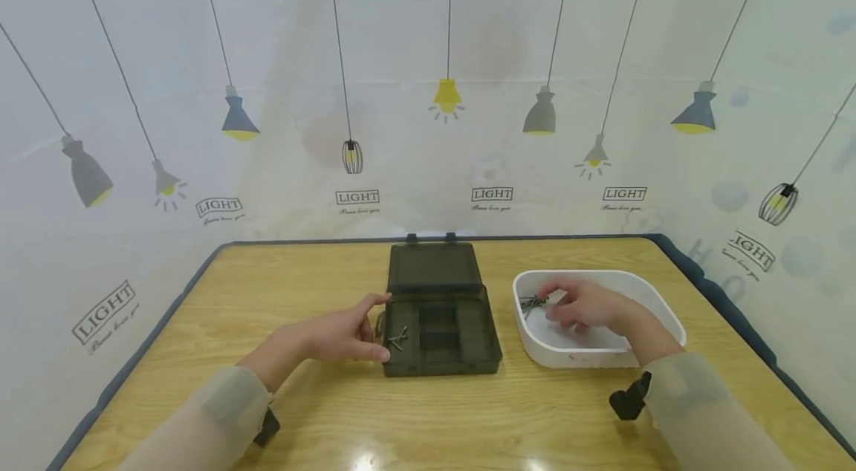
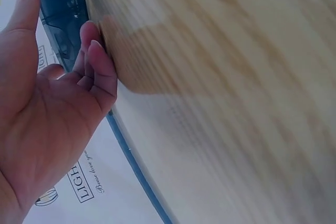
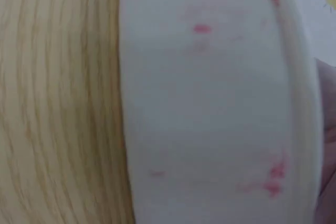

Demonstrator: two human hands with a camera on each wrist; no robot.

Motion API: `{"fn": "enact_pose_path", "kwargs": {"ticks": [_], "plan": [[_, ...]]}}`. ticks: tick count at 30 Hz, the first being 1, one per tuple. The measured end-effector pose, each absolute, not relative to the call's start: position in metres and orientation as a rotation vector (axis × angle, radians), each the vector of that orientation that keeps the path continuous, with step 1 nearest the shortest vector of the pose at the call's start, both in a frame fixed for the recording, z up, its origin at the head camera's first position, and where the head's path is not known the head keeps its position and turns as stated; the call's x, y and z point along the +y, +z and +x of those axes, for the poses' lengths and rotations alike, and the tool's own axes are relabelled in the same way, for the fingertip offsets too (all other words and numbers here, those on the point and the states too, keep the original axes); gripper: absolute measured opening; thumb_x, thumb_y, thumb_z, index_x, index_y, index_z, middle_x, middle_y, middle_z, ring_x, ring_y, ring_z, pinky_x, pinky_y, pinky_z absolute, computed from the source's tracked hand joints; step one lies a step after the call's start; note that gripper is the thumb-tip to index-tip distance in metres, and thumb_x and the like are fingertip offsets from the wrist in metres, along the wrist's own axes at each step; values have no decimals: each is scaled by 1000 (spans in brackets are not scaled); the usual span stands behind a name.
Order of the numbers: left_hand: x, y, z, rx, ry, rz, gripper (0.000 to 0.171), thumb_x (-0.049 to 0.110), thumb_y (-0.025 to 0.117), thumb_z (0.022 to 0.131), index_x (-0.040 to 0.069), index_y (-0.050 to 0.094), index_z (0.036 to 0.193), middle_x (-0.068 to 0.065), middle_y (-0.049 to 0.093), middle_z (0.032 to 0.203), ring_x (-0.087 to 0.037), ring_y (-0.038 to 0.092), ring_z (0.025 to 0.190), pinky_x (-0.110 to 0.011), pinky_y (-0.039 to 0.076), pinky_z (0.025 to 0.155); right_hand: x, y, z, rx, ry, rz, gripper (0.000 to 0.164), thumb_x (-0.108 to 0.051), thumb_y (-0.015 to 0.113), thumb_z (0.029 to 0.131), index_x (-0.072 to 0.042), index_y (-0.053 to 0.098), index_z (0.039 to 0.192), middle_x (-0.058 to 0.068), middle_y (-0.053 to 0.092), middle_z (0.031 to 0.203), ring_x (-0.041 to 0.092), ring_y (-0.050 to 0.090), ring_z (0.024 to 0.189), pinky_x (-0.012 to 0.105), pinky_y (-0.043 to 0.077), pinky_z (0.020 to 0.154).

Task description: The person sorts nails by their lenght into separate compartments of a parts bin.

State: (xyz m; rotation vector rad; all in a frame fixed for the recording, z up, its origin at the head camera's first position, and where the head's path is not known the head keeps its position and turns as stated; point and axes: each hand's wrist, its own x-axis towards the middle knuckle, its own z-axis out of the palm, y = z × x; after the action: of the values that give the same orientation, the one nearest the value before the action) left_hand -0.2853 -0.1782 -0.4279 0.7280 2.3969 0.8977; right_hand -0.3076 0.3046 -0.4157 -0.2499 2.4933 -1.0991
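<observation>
Wooden table (image 1: 428, 415); fasteners (image 1: 531, 303) bunched in white tub (image 1: 558, 356) (exact type unclear).

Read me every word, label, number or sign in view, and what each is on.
"LIGHT": printed repeatedly on the wall sheet; at far right it reads "IGHT".
"love you": script beneath "LIGHT" on the sheet, clearest in the left wrist view; its first word is too blurred to read.
Box: no readable text.
Tray: none; just red marks.
</observation>
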Motion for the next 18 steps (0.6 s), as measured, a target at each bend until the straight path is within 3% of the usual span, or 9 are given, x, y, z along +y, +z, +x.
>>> {"fn": "enact_pose_path", "kwargs": {"ticks": [6, 12, 18], "plan": [[-181, -432, -286, 2390, 908, 742, 110, 47, 79, 102, 17, 5, 177, -7, 65, 108, -19, 62, 97, -36, 51, 85, 309, -425, -315, 2443, -1056, -340, 56, -14, 73, 104, -14, 51, 155, 12, 64, 108, 26, 59, 89, 37, 49, 79], [-181, -433, -286, 2381, 917, 758, 109, 48, 78, 103, 18, 3, 177, -7, 63, 110, -19, 61, 98, -36, 51, 86, 313, -429, -315, 2450, -1054, -360, 43, -13, 71, 106, -8, 51, 144, 13, 60, 109, 25, 57, 92, 36, 48, 82], [-181, -433, -286, 2376, 927, 756, 109, 48, 77, 103, 19, 2, 177, -8, 63, 110, -20, 61, 98, -37, 51, 87, 318, -433, -317, 2442, -1082, -352, 42, -15, 71, 106, -8, 55, 144, 11, 60, 108, 25, 57, 92, 34, 48, 82]]}}
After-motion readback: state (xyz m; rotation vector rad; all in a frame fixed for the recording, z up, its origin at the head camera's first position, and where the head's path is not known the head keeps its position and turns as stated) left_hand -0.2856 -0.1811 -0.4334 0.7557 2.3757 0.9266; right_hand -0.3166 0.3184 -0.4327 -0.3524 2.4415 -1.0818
